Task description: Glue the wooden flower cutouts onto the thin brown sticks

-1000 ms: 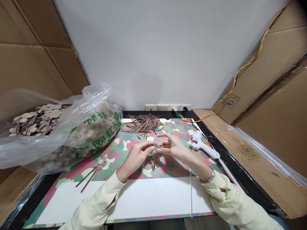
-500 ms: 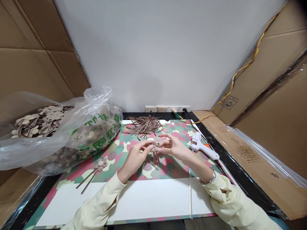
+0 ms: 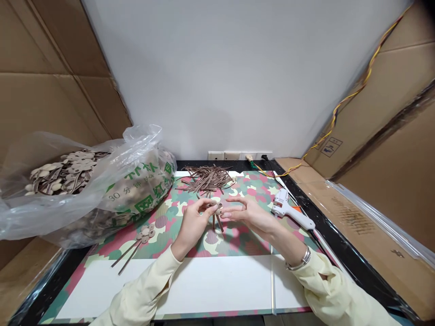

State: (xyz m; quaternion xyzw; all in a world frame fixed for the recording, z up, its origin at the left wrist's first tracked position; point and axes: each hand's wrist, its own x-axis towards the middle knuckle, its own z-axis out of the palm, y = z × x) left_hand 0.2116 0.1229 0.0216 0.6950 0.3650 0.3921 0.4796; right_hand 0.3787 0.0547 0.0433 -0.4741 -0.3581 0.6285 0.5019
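Between thumb and fingers, my left hand [image 3: 193,224] holds a beige flower-shaped piece [image 3: 217,209] with brown strips hanging below it. My fingers cover part of the flower. Close to its right side is my right hand [image 3: 246,215], fingers apart; whether a fingertip touches the flower I cannot tell. Another flower piece [image 3: 145,233] with two brown strips lies on the patterned board, left of my left forearm. Just beyond my hands is a loose heap of brown strips [image 3: 212,179].
A white glue gun [image 3: 288,210] lies right of my right hand, its cable running along the edge. At left, a clear plastic bag [image 3: 149,190] bulges with flower pieces. Cardboard [image 3: 380,113] lines both sides. Power sockets [image 3: 234,155] sit by the wall with a yellow cord.
My right hand's fingers have opened slightly away from the flower piece, which stays in my left hand. The whole view has shifted slightly.
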